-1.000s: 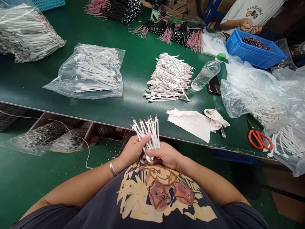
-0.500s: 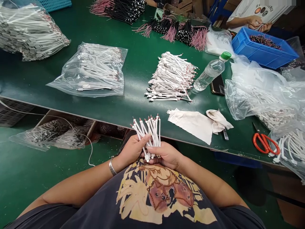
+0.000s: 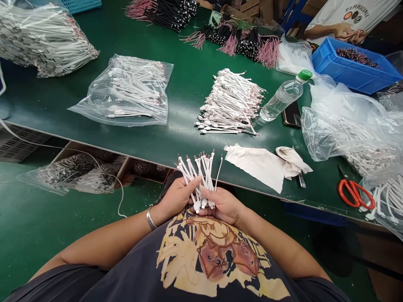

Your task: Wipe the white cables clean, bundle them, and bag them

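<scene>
Close to my body, just off the table's front edge, both hands grip a fanned bundle of short white cables [image 3: 201, 178]. Their red-tipped ends point up and away, and white connectors show at the lower end. My left hand [image 3: 176, 193] is closed on the bundle's left side, thumb across the cables. My right hand [image 3: 226, 205] closes round the right side, its fingers partly hidden under the cables. One cable at the right leans apart from the others. Beyond, on the green table [image 3: 185, 138], lies a pile of similar white cables [image 3: 233, 100].
A clear bag of white cables [image 3: 135, 90] lies left of the pile. To the right are a water bottle [image 3: 281, 98], a phone [image 3: 292, 114], a white cloth [image 3: 258, 163] and red-handled scissors [image 3: 354, 193]. Behind a blue bin [image 3: 352, 69], another person's hands [image 3: 349, 33] hold something small.
The bundle is fanned wider, with one cable at the right now separated from the rest. My hands stay close together around it. The whole view has shifted slightly.
</scene>
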`<action>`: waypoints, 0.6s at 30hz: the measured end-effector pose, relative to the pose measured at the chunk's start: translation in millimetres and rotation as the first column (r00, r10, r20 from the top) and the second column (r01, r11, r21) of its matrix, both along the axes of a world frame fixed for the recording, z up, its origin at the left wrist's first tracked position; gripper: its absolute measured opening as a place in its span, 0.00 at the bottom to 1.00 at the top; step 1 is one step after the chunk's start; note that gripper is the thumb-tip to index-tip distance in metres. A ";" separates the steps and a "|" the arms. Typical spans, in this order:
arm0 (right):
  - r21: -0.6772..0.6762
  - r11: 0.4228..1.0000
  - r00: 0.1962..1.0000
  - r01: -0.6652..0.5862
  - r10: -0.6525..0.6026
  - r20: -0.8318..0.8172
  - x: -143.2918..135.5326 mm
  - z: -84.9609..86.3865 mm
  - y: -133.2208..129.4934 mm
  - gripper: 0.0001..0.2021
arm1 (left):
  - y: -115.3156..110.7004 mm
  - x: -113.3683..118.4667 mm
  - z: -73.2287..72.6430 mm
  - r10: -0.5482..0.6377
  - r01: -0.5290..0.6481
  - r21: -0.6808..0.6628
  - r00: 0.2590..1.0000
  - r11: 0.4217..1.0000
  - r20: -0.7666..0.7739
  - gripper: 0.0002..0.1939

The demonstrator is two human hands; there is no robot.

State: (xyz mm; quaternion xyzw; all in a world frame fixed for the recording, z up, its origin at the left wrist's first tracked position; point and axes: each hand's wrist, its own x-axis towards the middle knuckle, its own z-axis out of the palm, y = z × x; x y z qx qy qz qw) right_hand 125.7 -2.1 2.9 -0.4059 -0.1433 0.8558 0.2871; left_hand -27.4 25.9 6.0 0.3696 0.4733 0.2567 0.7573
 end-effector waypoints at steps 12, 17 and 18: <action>-0.006 1.000 0.999 -0.030 0.030 0.018 -0.2 3.1 -0.4 0.23 | 3.7 9.7 7.7 -0.017 0.021 -0.085 0.999 0.996 0.048 0.17; -0.004 0.999 0.999 -0.035 0.035 0.005 1.2 3.7 0.2 0.23 | 1.1 6.6 4.0 -0.027 0.027 -0.009 0.999 1.000 -0.018 0.18; -0.003 0.999 0.999 -0.032 0.032 0.004 1.5 3.7 0.3 0.23 | 0.8 5.9 3.7 -0.028 0.029 0.008 0.999 1.000 -0.035 0.18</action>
